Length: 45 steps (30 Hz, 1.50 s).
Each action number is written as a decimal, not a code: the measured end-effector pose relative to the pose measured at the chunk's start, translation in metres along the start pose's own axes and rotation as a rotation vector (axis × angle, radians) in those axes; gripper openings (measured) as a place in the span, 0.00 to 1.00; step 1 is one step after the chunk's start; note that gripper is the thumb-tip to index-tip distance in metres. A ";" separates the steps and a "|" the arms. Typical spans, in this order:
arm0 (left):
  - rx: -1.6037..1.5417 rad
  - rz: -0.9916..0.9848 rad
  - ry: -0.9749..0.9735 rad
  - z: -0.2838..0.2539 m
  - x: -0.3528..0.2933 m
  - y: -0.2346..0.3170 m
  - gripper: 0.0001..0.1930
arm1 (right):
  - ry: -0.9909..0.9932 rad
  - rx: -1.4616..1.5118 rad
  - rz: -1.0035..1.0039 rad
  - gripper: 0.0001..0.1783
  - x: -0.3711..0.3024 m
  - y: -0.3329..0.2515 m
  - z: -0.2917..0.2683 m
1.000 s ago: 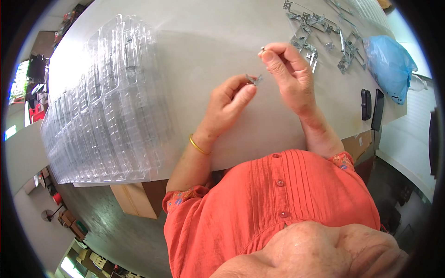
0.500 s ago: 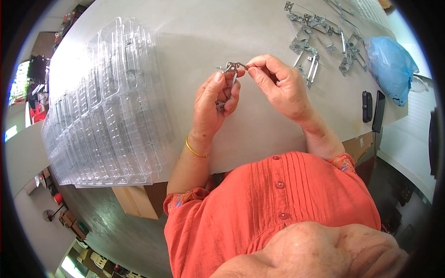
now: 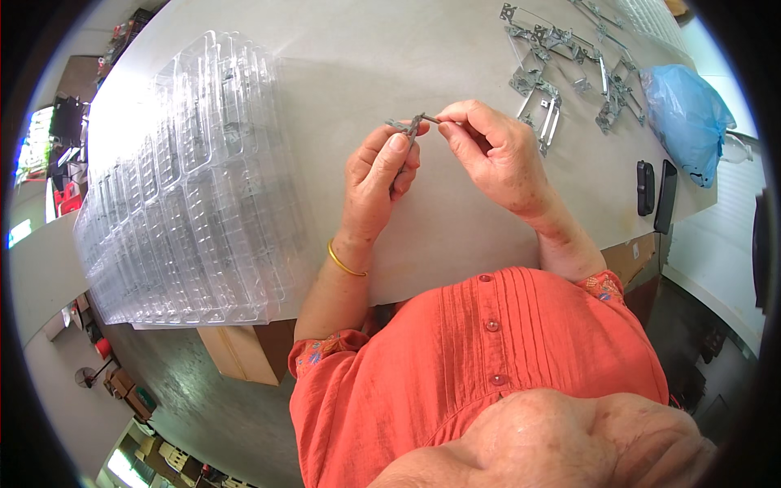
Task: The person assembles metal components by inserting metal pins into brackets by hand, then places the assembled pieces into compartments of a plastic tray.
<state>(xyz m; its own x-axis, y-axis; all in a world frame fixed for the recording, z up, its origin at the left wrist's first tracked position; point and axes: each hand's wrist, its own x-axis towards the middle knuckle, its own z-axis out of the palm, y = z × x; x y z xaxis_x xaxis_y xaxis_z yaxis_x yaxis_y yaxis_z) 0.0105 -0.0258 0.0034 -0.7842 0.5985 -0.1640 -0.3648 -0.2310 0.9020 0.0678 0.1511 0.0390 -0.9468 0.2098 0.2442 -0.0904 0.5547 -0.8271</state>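
The left hand (image 3: 373, 172) grips a metal bracket (image 3: 416, 126); the right hand (image 3: 506, 161) pinches a slim pin (image 3: 431, 119) at it, seemingly unfinished. Further hinged brackets (image 3: 525, 81) lie loose.

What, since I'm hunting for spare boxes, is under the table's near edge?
A brown cardboard box shows at left, and part of another carton at right. The tabletop and the person's orange-red top cover what lies between and farther back.
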 end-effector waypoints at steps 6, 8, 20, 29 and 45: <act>0.012 0.054 -0.046 -0.003 0.000 -0.001 0.16 | 0.000 -0.045 -0.033 0.02 0.000 0.001 -0.001; 0.074 0.037 -0.026 0.001 -0.002 0.000 0.16 | -0.010 -0.046 -0.031 0.02 0.000 0.001 -0.002; 0.185 -0.041 -0.069 0.002 -0.005 0.005 0.17 | -0.381 0.765 0.554 0.16 0.011 0.019 -0.013; 0.338 0.020 -0.101 0.009 -0.007 0.004 0.15 | -0.470 0.640 0.571 0.16 0.014 0.024 -0.017; 0.049 -0.129 -0.230 0.001 -0.002 0.002 0.19 | -0.139 0.432 0.367 0.09 0.009 0.024 -0.012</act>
<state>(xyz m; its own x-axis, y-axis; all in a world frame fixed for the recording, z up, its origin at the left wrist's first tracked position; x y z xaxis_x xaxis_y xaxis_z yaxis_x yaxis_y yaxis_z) 0.0118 -0.0267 0.0057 -0.5961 0.7805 -0.1884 -0.4248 -0.1074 0.8989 0.0606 0.1760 0.0279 -0.9689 0.2023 -0.1423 0.1612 0.0805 -0.9836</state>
